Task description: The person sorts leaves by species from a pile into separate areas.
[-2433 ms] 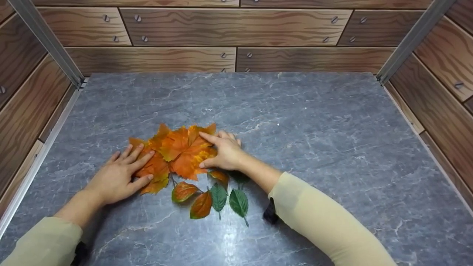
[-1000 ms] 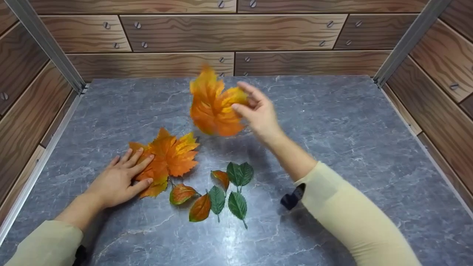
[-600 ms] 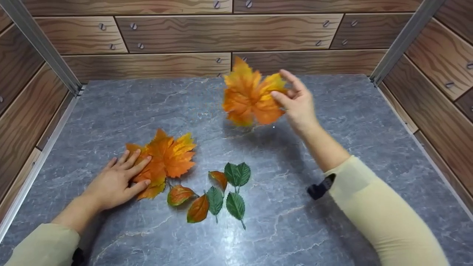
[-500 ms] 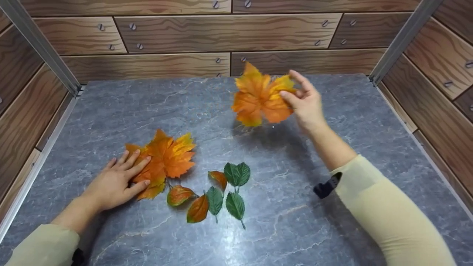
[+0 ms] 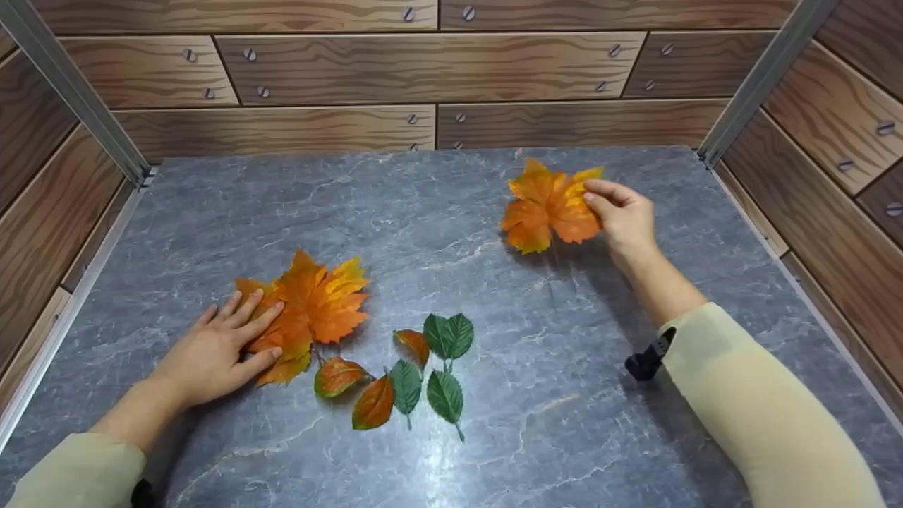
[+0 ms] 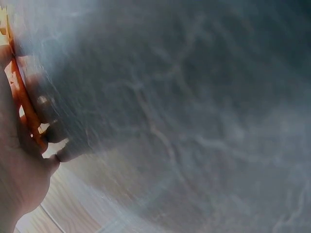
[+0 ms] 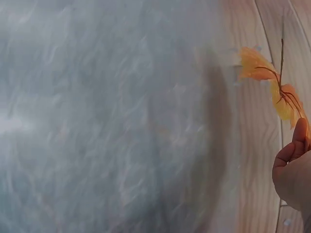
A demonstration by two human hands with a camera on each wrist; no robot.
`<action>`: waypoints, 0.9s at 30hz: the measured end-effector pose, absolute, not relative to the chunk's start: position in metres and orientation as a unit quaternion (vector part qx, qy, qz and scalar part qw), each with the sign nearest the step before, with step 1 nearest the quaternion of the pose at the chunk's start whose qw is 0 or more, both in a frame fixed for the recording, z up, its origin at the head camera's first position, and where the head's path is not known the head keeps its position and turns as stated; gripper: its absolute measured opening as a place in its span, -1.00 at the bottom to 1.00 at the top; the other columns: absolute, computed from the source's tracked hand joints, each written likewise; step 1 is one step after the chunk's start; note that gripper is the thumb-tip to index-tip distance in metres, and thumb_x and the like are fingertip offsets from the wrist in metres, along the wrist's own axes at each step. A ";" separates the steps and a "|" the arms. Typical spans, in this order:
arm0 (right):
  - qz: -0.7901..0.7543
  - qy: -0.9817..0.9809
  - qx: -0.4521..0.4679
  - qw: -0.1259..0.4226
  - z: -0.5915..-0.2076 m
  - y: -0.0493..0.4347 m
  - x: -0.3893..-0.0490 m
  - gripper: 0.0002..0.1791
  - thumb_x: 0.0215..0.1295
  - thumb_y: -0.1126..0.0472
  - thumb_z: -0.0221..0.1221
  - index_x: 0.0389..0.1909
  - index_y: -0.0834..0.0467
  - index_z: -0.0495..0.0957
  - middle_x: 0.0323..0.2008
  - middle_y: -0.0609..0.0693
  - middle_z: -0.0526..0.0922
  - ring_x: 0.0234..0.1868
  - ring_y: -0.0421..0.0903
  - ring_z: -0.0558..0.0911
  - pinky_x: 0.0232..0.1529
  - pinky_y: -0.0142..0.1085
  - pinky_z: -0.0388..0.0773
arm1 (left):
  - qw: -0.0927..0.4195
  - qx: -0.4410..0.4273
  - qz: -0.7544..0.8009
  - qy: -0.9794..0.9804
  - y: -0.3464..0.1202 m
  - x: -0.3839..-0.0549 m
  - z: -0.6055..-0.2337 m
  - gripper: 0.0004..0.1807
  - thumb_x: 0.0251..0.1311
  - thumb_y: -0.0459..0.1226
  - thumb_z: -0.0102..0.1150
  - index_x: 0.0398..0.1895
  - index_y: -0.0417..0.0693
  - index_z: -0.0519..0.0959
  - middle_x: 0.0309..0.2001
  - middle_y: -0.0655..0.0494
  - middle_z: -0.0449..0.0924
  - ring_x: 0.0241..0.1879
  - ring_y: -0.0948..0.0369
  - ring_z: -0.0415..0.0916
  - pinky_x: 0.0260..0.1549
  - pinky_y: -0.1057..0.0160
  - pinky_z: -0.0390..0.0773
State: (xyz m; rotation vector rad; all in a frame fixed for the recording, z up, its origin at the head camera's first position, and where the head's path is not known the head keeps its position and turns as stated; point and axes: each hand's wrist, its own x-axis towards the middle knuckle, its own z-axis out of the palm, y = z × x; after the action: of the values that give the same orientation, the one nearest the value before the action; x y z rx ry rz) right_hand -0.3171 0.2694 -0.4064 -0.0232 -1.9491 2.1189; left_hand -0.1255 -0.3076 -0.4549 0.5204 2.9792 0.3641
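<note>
My right hand (image 5: 624,215) pinches one orange-yellow maple leaf (image 5: 547,212) by its right edge, over the far right part of the table. In the right wrist view this leaf (image 7: 260,65) shows its underside and thin stem, with the right hand (image 7: 294,172) at its edge. My left hand (image 5: 219,346) lies with spread, straight fingers on the left side of a pile of orange maple leaves (image 5: 321,303). Right of that pile lie smaller orange-green leaves (image 5: 372,402) and dark green leaves (image 5: 445,395). The left wrist view shows the left hand (image 6: 24,165) at the orange leaf edge.
The grey marbled table (image 5: 600,409) carries all the leaves. Wood-patterned panels (image 5: 423,70) stand at the back and both sides, with metal posts (image 5: 769,77) at the back corners.
My right hand has lifted a maple leaf off the pile and carried it to the right, lately lowering it toward the table. My left hand stays on the pile.
</note>
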 end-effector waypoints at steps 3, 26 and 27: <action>0.727 -0.677 -0.024 0.112 -0.414 0.278 -0.320 -0.62 0.41 0.46 0.31 0.20 0.50 0.62 -0.27 -0.07 0.77 -0.32 -0.20 0.70 -0.33 -0.46 0.65 | 0.050 0.169 0.124 0.977 -0.308 -0.125 -0.455 -0.16 0.53 0.31 -0.06 0.70 0.12 0.22 0.65 -0.25 0.04 0.62 -0.34 -0.11 0.45 -0.49 -0.05; 0.642 -0.765 -0.032 0.016 -0.424 0.318 -0.320 -0.37 0.39 0.52 0.25 0.46 0.49 0.37 -0.05 -0.02 0.64 -0.25 -0.31 0.66 -0.17 -0.49 0.66 | 0.037 0.170 0.120 0.977 -0.308 -0.126 -0.457 -0.17 0.53 0.30 -0.05 0.69 0.10 0.24 0.65 -0.23 0.06 0.62 -0.33 -0.08 0.45 -0.48 -0.02; 0.639 -0.768 -0.030 0.014 -0.422 0.318 -0.318 -0.37 0.39 0.53 0.25 0.46 0.50 0.36 -0.02 0.00 0.63 -0.25 -0.31 0.65 -0.17 -0.49 0.65 | 0.037 0.170 0.120 0.977 -0.308 -0.126 -0.457 -0.17 0.53 0.30 -0.05 0.69 0.10 0.24 0.65 -0.23 0.06 0.62 -0.33 -0.08 0.46 -0.48 -0.02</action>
State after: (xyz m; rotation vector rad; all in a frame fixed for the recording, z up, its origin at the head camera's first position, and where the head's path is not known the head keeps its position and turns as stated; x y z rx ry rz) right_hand -0.3181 0.3176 -0.4218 -0.0936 -2.3925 1.9894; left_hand -0.1258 -0.3082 -0.4565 0.5216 2.9996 0.3687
